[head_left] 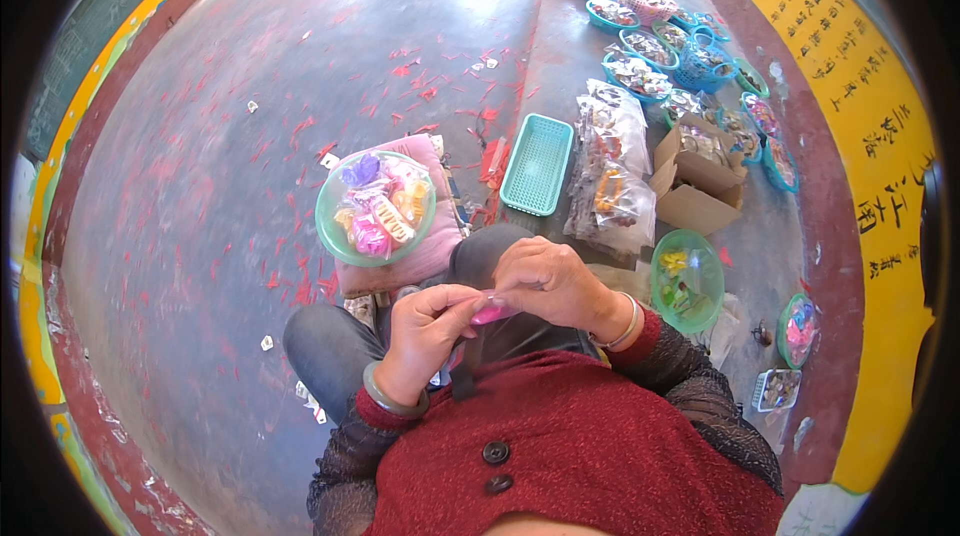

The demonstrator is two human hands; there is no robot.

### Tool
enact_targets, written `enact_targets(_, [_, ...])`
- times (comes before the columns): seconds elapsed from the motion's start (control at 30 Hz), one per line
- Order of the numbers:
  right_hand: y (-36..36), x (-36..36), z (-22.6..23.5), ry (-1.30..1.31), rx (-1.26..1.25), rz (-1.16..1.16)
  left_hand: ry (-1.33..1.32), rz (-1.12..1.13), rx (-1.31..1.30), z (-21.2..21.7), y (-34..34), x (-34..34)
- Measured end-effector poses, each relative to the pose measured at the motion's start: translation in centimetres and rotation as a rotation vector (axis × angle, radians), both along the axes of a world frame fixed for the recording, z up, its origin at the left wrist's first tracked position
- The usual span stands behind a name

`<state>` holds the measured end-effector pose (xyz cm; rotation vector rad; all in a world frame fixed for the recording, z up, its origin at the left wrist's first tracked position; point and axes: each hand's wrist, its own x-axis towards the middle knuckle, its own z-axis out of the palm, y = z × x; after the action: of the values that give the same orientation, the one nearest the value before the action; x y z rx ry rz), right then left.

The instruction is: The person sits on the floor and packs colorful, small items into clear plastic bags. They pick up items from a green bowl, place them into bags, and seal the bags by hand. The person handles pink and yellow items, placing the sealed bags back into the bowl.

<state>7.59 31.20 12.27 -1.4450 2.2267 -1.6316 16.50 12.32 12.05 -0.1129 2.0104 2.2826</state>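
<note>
Both my hands meet over my lap, close to my chest. My left hand [425, 336] and my right hand [550, 286] pinch a small clear plastic packet with a pink piece inside [490, 312]. A green bangle circles my left wrist and a silver one my right. Just ahead of my hands, a green plastic plate [330, 226] piled with bright wrapped items rests on a pink cushion [420, 261].
An empty teal basket [537, 164] lies on a low ledge to the right, beside clear bags of goods [610, 171], cardboard boxes [700, 186] and several small bowls of trinkets [640, 76]. A green bowl [687, 281] sits by my right elbow. Red paper scraps litter the concrete floor.
</note>
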Motion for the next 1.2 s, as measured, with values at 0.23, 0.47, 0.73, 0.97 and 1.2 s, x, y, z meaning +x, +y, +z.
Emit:
enact_targets(0.23, [-0.1, 0.1, 0.1, 0.057, -0.001, 0.024, 0.104, 0.016, 0.008, -0.2, 0.0, 0.2])
enact_targets(0.47, [1.7, -0.9, 0.2, -0.035, 0.109, -0.026, 0.107, 0.136, 0.029, 0.3, -1.0, 0.5])
enact_targets(0.73, [2.6, -0.3, 0.3, 0.049, 0.063, -0.077, 0.139, 0.147, 0.099, 0.4, -1.1, 0.4])
enact_targets(0.97, [2.5, 0.1, 0.1, -0.382, -0.169, -0.067, 0.019, 0.024, 0.269, 0.3, -2.1, 0.2])
enact_targets(1.2, [2.0, 1.3, 0.5, -0.326, -0.224, -0.103, 0.145, 0.037, -0.010, 0.7, -2.4, -0.6])
